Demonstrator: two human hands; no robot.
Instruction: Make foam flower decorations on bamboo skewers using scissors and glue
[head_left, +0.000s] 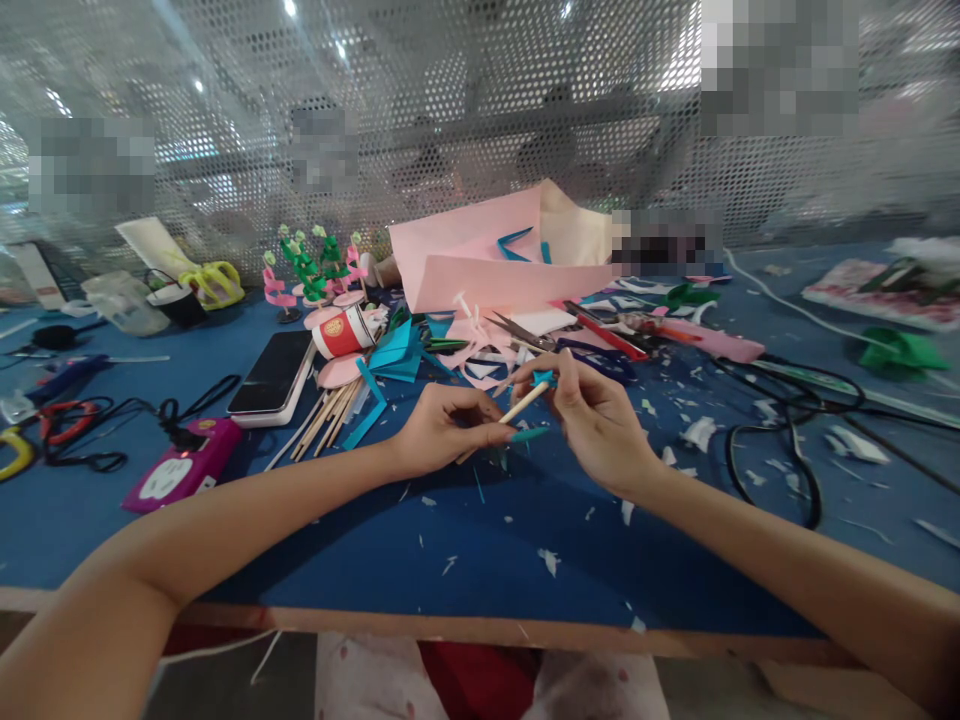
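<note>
Between my hands, above the blue table, is a thin pale wooden stick [524, 402], tilted up to the right. My left hand [448, 428] pinches its lower part between thumb and fingers. A small green paper piece [529, 435] shows beside the left fingertips; whether it is joined to the stick I cannot tell. At the stick's upper end sits a small bright blue paper piece [543, 378], and the fingers of my right hand [592, 410] are closed on it. Left of my hands lie a bundle of wooden sticks [321, 425] and folded blue paper strips [397, 352].
A phone [271, 372], a purple power socket [184, 465] and a red-and-white cup [343, 333] stand to the left. Pink paper sheets [465, 245], scissors [517, 328] and a pink glue gun [709, 338] lie behind. Black cable [795, 450] loops at right; paper scraps litter the blue table [495, 560].
</note>
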